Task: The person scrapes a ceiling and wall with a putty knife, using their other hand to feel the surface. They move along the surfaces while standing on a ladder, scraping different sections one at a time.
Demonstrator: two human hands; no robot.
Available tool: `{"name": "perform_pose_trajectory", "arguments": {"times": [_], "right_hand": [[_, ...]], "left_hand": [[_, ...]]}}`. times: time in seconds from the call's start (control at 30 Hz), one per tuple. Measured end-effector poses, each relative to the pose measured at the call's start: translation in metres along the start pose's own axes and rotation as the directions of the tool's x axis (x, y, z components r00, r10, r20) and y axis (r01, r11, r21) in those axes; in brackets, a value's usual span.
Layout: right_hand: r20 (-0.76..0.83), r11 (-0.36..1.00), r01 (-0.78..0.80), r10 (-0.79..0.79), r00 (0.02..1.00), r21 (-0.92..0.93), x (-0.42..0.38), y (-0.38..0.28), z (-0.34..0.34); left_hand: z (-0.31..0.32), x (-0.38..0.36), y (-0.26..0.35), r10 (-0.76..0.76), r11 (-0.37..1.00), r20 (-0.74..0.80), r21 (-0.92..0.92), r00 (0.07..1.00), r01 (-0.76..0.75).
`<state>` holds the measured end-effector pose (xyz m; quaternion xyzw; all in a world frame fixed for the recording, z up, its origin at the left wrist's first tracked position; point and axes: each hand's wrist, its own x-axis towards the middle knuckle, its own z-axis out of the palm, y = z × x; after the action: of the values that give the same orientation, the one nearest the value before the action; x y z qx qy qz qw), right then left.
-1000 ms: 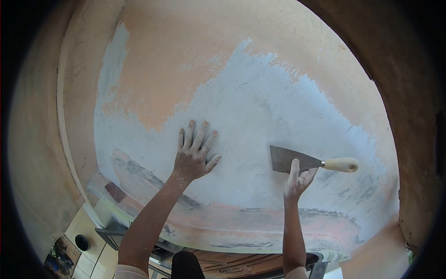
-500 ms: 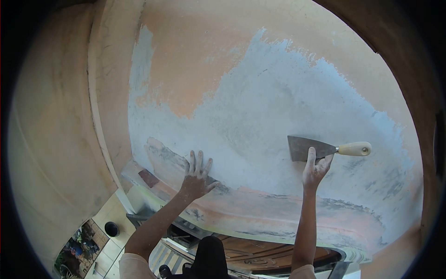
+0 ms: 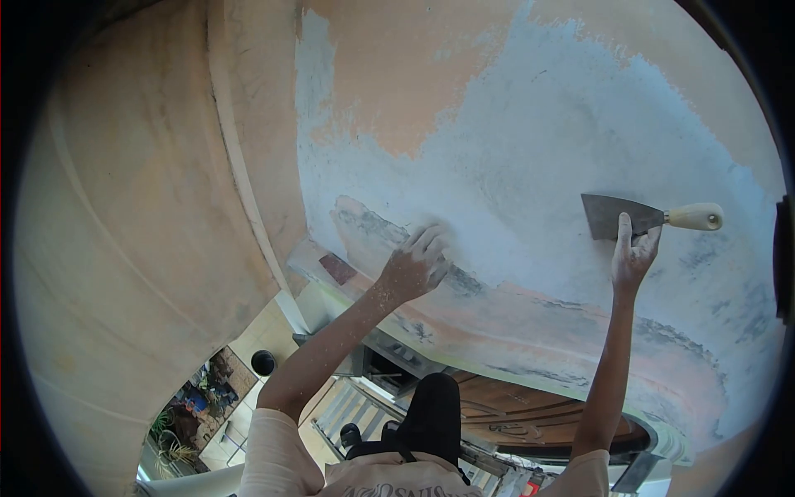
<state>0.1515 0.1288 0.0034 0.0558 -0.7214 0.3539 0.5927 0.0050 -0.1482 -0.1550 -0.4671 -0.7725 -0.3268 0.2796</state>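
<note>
My right hand (image 3: 633, 261) grips a putty knife (image 3: 625, 217) low on its broad grey blade, near the ferrule. The blade lies close to the wall and the pale wooden handle points right. White dust coats the fingers. My left hand (image 3: 416, 263) is at the wall beside a rough grey-and-pink patch (image 3: 373, 222), its fingers bent and loosely apart, slightly blurred, with nothing visible in them. Both hands are in front of the curved wall (image 3: 530, 157), which carries a large whitish-blue skim of filler over an orange-beige surface.
Below the wall runs a ledge (image 3: 489, 331) with flaking, patchy paint. Beneath it are a brown carved panel (image 3: 513, 407) and slatted planks near my legs. A dark pot (image 3: 263, 362) stands on the tiled floor far below, with plants and clutter nearby. A beige wall (image 3: 141, 207) rises on the left.
My left hand has gone from flat with spread fingers to bent fingers at the wall. The view has shifted, so everything appears farther right and higher. My right hand keeps its hold on the putty knife.
</note>
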Motion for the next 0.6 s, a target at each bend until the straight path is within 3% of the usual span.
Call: {"name": "perform_pose_trajectory", "arguments": {"times": [0.03,0.1,0.2,0.33,0.43,0.5,0.57,0.6], "right_hand": [[0.011,1.0,0.007,-0.007,1.0,-0.008,0.0,0.001,-0.001],[0.028,1.0,0.0,0.001,1.0,-0.014,0.0,0.003,-0.003],[0.055,0.997,0.038,-0.035,0.998,-0.065,0.001,0.003,-0.004],[0.051,0.996,0.067,-0.064,0.997,-0.066,0.0,0.0,-0.001],[0.074,0.999,-0.021,0.024,0.997,-0.048,-0.001,0.002,-0.003],[0.093,0.998,-0.002,0.008,0.996,-0.064,-0.001,0.002,-0.005],[0.106,0.998,0.001,0.006,0.994,-0.067,0.002,0.005,-0.006],[0.109,0.998,-0.007,0.013,0.994,-0.062,0.002,0.008,-0.008]], "left_hand": [[-0.01,0.021,-0.004,0.12,0.988,-0.14,0.113,0.983,-0.104],[-0.024,0.051,-0.013,0.039,0.979,-0.165,0.205,0.986,-0.005],[-0.003,0.048,-0.027,-0.131,0.971,-0.149,0.179,0.98,0.157],[0.024,-0.011,-0.02,-0.26,0.948,0.203,0.239,0.944,0.21],[0.016,-0.03,-0.027,-0.381,0.869,0.655,0.013,0.652,0.495],[0.014,-0.02,-0.04,-0.438,0.866,0.7,0.159,0.565,0.474],[0.012,-0.017,-0.045,-0.431,0.894,0.576,0.166,0.694,0.417],[0.002,-0.014,-0.039,-0.376,0.925,0.406,0.114,0.833,0.362]]}}
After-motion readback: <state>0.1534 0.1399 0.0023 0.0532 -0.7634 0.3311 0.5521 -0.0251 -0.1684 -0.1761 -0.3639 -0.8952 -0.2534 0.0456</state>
